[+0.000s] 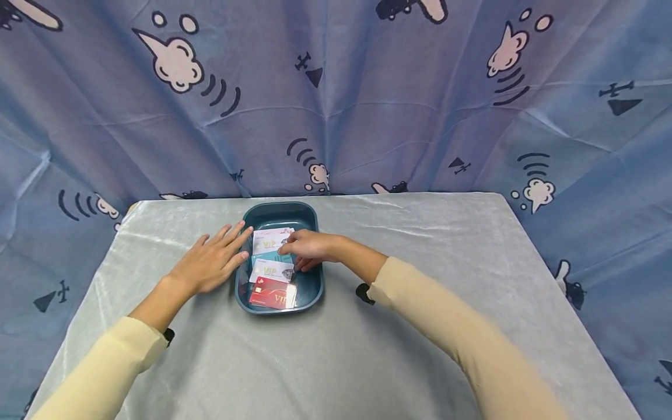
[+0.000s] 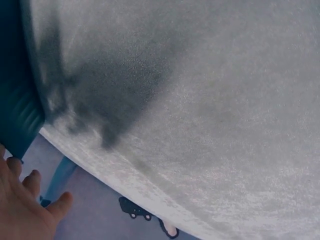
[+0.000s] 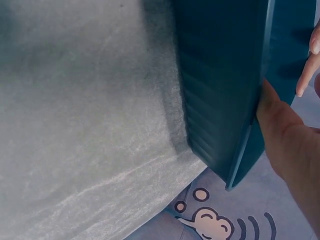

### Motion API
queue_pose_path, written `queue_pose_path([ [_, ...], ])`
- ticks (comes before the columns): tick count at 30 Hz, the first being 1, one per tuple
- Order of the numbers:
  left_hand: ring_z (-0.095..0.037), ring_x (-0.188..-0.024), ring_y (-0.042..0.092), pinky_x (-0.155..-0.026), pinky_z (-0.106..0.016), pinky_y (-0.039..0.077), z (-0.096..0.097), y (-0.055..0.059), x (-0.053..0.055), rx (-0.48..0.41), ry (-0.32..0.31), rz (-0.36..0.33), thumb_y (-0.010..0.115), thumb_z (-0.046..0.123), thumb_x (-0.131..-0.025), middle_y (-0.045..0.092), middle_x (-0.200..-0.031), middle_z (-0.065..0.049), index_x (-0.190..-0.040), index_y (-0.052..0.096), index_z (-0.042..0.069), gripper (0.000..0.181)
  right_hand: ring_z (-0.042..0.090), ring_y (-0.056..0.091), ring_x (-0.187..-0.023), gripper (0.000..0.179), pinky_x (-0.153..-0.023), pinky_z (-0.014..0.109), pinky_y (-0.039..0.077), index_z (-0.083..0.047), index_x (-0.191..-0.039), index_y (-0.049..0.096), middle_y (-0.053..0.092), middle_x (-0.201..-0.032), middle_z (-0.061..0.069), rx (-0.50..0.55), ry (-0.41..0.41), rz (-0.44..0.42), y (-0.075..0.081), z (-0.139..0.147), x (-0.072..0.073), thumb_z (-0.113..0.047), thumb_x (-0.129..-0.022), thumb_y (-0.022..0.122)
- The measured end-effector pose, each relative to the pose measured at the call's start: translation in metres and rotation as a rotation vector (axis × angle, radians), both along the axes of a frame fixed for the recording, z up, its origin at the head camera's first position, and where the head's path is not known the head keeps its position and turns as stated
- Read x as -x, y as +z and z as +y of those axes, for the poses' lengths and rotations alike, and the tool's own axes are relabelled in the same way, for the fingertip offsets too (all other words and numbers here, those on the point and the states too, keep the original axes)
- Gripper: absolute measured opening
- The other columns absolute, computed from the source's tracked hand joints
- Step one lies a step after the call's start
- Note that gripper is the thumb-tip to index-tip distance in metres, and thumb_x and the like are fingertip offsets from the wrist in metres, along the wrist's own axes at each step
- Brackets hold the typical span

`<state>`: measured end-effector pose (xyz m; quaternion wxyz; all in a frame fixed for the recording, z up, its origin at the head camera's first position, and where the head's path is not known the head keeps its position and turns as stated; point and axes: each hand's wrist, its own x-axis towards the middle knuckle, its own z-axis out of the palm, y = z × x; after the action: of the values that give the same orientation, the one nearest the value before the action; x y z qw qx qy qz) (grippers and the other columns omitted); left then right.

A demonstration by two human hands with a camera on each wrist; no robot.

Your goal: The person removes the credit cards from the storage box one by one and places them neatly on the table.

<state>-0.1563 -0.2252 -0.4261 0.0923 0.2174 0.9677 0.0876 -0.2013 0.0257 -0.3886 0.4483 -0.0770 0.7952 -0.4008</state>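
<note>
Head view: cards (image 1: 272,271) marked "VIP" lie in the tray (image 1: 279,312), long axes crosswise, lettering upright to me; my right grip (image 1: 308,246) overlies them, my left grip (image 1: 212,261) the rim. Left wrist view: fingers apart. Right wrist view: I cannot tell closure.

With fingers spread, the left hand (image 1: 212,263) faces palm down; the right hand (image 1: 311,247) points leftward.
</note>
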Motion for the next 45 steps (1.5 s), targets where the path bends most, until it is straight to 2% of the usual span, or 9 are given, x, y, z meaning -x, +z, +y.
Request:
queue_pose_path([
  [8,-0.040,-0.150,0.017,-0.113,-0.068,0.018,-0.002,-0.003,0.001,0.003,0.000,-0.002,0.034,0.042,-0.108,0.014,-0.166,-0.010,-0.160,0.020,0.016,0.060,0.033,0.062,-0.112,0.057,-0.093,0.039,0.054,0.000,-0.147,0.038,0.053,-0.131,0.021,-0.015,0.000,-0.032,-0.003,-0.006,0.000,-0.033,-0.102,0.054],
  [16,-0.041,-0.149,0.019,-0.112,-0.069,0.018,-0.001,-0.002,0.000,-0.013,0.001,0.018,0.037,0.041,-0.108,0.017,-0.166,-0.010,-0.160,0.023,0.014,0.060,0.031,0.063,-0.107,0.062,-0.094,0.040,0.054,-0.001,-0.150,0.036,0.054,-0.127,0.019,-0.036,-0.016,-0.022,-0.003,-0.010,-0.001,-0.034,-0.101,0.055],
  [26,-0.040,-0.149,0.019,-0.112,-0.068,0.018,-0.002,-0.001,-0.001,-0.021,-0.005,0.020,0.035,0.041,-0.108,0.017,-0.166,-0.010,-0.160,0.023,0.015,0.059,0.037,0.062,-0.112,0.056,-0.095,0.047,0.052,-0.002,-0.145,0.039,0.053,-0.133,0.022,-0.006,-0.021,0.036,-0.001,-0.014,0.001,-0.032,-0.101,0.056],
  [37,-0.039,-0.150,0.018,-0.112,-0.068,0.019,-0.002,-0.003,0.000,-0.015,-0.012,0.021,0.034,0.042,-0.108,0.015,-0.166,-0.009,-0.160,0.021,0.015,0.060,0.037,0.064,-0.108,0.049,-0.093,0.047,0.053,-0.001,-0.142,0.044,0.053,-0.128,0.022,-0.010,-0.019,0.090,0.005,-0.019,0.001,-0.027,-0.101,0.055],
  [45,-0.038,-0.149,0.019,-0.112,-0.068,0.019,-0.002,-0.004,-0.001,-0.032,-0.012,0.029,0.032,0.043,-0.108,0.016,-0.166,-0.009,-0.160,0.022,0.015,0.060,0.037,0.067,-0.103,0.046,-0.088,0.045,0.056,0.002,-0.136,0.048,0.056,-0.119,0.017,-0.040,0.009,0.144,0.007,-0.022,0.001,-0.020,-0.098,0.061],
])
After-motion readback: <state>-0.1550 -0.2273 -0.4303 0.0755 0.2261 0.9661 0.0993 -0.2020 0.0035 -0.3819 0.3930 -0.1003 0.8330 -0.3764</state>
